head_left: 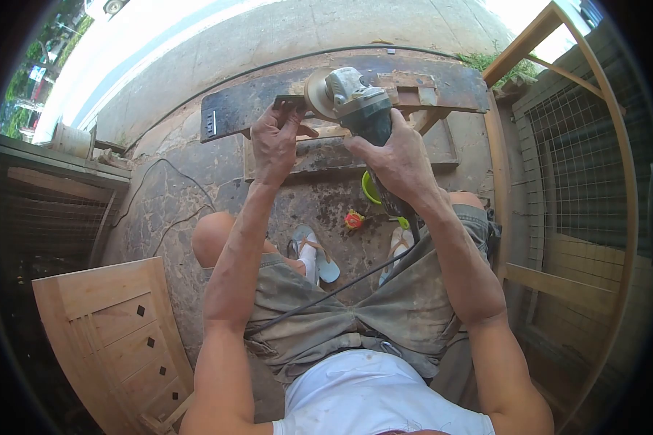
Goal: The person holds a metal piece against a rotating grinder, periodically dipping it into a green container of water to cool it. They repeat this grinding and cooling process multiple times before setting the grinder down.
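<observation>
An angle grinder (364, 109) with a dark green body and a round disc (318, 93) is held above a dark wooden bench (247, 103). My right hand (399, 154) is wrapped round the grinder's body. Just left of the disc, my left hand (277, 141) pinches a small dark flat piece (290, 101), whose right end is close to or against the disc; the exact contact is too small to tell. From the grinder a black cord runs down across my lap.
A carved wooden panel (127, 330) leans at the lower left. On the right stands a wooden frame (620, 145) beside wire mesh. Below the bench lie a red and yellow object (353, 220) and a green rim (370, 188). Cables cross the ground.
</observation>
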`<state>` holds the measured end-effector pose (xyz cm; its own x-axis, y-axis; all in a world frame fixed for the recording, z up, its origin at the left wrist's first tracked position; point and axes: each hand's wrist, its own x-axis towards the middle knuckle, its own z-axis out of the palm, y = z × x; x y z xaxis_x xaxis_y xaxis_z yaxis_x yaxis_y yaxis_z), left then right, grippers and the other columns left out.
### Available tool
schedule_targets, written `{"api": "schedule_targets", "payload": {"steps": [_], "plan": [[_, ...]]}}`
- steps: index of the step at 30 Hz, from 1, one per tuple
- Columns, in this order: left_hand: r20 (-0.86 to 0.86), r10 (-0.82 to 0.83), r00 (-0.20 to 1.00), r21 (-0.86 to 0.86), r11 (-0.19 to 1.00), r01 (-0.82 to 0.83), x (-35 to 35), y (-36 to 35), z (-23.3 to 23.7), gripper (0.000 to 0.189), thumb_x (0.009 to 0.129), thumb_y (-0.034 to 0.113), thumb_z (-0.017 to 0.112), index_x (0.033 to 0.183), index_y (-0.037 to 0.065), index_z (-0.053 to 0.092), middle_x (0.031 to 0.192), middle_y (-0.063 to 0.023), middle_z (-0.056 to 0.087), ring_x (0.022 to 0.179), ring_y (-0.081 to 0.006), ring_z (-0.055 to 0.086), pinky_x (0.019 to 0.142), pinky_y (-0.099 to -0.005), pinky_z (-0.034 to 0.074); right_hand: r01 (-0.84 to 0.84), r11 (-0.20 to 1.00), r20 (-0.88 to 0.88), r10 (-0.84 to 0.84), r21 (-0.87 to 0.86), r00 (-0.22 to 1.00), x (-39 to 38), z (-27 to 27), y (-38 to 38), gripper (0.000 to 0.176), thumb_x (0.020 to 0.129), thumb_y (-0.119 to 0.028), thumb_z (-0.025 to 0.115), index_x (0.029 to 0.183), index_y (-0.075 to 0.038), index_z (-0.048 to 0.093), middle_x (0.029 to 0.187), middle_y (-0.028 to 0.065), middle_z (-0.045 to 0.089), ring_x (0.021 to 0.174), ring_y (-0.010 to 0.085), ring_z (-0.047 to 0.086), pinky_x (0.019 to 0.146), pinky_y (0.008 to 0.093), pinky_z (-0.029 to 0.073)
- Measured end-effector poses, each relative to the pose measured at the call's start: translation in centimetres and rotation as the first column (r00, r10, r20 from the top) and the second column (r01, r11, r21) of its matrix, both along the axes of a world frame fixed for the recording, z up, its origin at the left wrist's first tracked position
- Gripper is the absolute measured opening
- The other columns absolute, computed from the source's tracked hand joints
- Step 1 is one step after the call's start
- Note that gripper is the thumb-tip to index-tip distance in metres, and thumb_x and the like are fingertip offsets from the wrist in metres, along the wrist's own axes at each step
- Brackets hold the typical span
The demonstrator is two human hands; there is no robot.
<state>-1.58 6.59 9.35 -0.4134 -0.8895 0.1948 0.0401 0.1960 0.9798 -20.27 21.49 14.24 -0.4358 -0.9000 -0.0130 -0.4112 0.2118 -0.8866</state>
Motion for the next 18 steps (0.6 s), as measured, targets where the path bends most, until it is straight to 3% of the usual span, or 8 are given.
{"api": "schedule_targets", "payload": {"steps": [6,18], "plan": [[0.002,0.031,1.0,0.009,0.999,-0.031,0.05,-0.16,0.04,0.026,0.112,0.023,0.074,0.126,0.001,0.076,0.108,-0.0078,0.083,0.076,-0.0188,0.081,0.07,-0.029,0.061,-0.007,0.998,0.01,0.007,0.056,1.0,-0.32,0.26,0.1,0.069,0.087,-0.039,0.084,0.128,0.012,0.064,0.103,0.0281,0.079,0.098,0.0382,0.081,0.092,0.0465,0.062],[0.018,0.008,1.0,-0.012,1.0,-0.008,-0.11,0.01,0.13,0.027,0.112,0.024,0.073,0.126,0.001,0.076,0.107,-0.0085,0.083,0.077,-0.0186,0.081,0.072,-0.0291,0.061,-0.014,1.0,-0.004,0.014,0.01,1.0,-0.05,-0.22,0.05,0.066,0.087,-0.038,0.083,0.126,0.011,0.064,0.102,0.0292,0.079,0.097,0.0394,0.081,0.091,0.0475,0.062]]}}
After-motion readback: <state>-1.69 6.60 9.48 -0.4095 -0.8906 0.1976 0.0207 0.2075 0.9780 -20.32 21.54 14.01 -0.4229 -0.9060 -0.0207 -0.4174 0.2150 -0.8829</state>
